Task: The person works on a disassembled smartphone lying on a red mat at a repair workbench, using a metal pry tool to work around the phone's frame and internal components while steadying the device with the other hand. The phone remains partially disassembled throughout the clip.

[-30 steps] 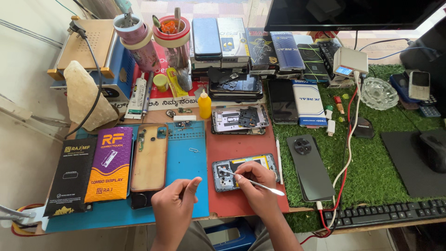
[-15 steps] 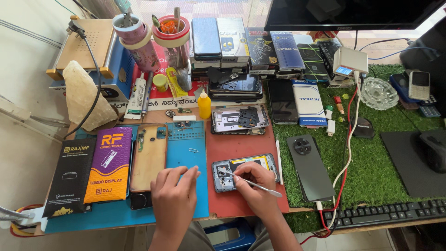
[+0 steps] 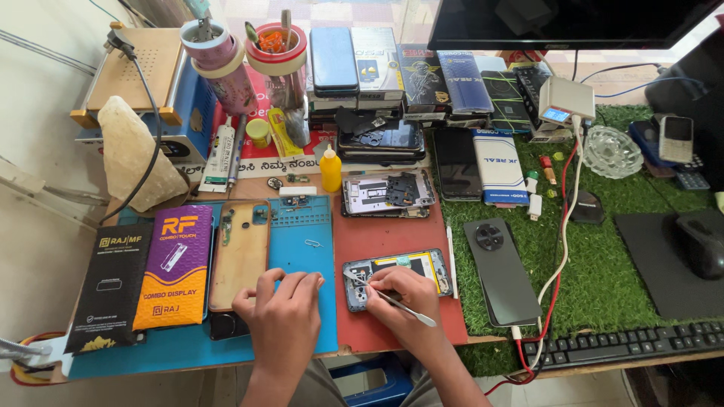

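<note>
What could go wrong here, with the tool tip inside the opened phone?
The thin metal tool in the right hand could slip and scratch parts inside the opened phone. The left hand rests on the blue mat, not on the phone, so it may shift. The tiny loose part nearby could be swept away.

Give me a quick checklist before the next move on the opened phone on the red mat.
1. Metal tool gripped in right hand, tip at the opened phone: ok.
2. Phone lying flat on the red mat: ok.
3. Left hand steadying the phone: not ok; it rests on the blue mat, beside the phone.
4. Exact part under the tool tip: cannot tell, the hand covers it.
5. Loose screws secured: cannot tell, too small.
6. Yellow bottle upright, away from the work: ok.
</note>
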